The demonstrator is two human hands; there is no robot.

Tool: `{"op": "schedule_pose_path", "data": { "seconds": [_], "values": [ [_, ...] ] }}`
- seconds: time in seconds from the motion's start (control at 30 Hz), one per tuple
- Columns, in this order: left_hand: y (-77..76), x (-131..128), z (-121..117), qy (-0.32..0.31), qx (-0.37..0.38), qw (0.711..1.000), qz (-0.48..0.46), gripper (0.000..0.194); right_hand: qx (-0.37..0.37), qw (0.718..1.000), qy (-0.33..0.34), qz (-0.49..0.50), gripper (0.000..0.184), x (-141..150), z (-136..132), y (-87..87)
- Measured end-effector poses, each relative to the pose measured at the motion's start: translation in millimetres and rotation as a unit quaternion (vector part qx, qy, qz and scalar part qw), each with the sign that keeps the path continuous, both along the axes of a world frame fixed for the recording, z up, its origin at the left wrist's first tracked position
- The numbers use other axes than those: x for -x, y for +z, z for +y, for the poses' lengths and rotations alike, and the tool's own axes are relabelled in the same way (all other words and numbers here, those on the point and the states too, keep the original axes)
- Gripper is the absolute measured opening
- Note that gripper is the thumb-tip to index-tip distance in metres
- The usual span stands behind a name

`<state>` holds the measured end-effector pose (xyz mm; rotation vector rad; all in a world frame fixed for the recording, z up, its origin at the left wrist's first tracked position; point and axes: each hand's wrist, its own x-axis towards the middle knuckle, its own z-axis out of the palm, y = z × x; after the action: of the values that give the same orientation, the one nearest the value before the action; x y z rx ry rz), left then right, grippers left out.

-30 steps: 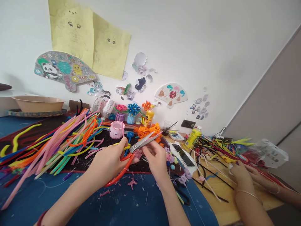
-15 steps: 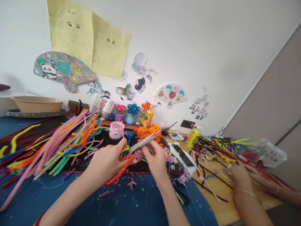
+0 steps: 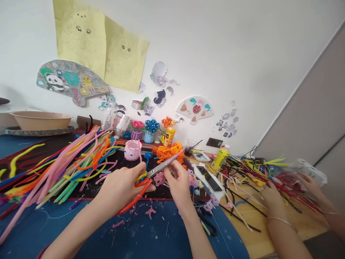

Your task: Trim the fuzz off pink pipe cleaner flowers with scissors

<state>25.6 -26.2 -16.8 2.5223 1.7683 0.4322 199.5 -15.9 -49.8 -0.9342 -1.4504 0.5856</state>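
A blue table (image 3: 81, 230) fills the lower left, and a big heap of pipe cleaners (image 3: 61, 162) in pink, yellow, orange and blue fans out at ten o'clock from the hands. At the centre the left hand (image 3: 121, 187) grips red-handled scissors (image 3: 151, 174), fingers curled through the handles; the steel blades slant up toward two o'clock, nearly closed. The right hand (image 3: 178, 185) sits at three o'clock of the scissors, fingers pinching a small pink flower (image 3: 159, 178) of twisted pipe cleaner just under the blades. A phone (image 3: 208, 178) lies at three o'clock. Another person's hand (image 3: 271, 201) rests farther right on the wooden desk (image 3: 256, 223).
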Motion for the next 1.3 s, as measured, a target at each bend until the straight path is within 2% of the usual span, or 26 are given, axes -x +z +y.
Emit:
{"op": "schedule_pose_path", "data": {
  "seconds": [0.17,0.33,0.47,0.77,1.3],
  "values": [
    [-1.0,-3.3,-2.1,0.011,0.011,1.0,0.026,0.036,-0.005,1.0,0.002,0.002,0.015,1.4,-0.4,-0.7],
    [-7.0,-3.3,-2.6,-0.022,0.026,0.999,-0.019,0.032,-0.013,0.999,-0.007,-0.034,0.01,7.5,-1.9,-3.2],
    [-9.3,-4.8,-3.4,-0.019,0.043,0.998,-0.039,0.031,-0.017,0.998,-0.012,-0.055,0.009,10.5,-2.7,-3.3],
    [-4.8,-1.2,-0.8,-0.001,0.011,1.0,-0.009,0.031,-0.021,0.996,-0.03,-0.078,0.01,7.6,-2.1,-4.3],
    [-5.8,4.1,2.1,-0.017,0.001,1.0,-0.003,0.034,-0.014,0.997,-0.02,-0.067,0.011,7.4,-2.7,-2.7]
  ]
}}
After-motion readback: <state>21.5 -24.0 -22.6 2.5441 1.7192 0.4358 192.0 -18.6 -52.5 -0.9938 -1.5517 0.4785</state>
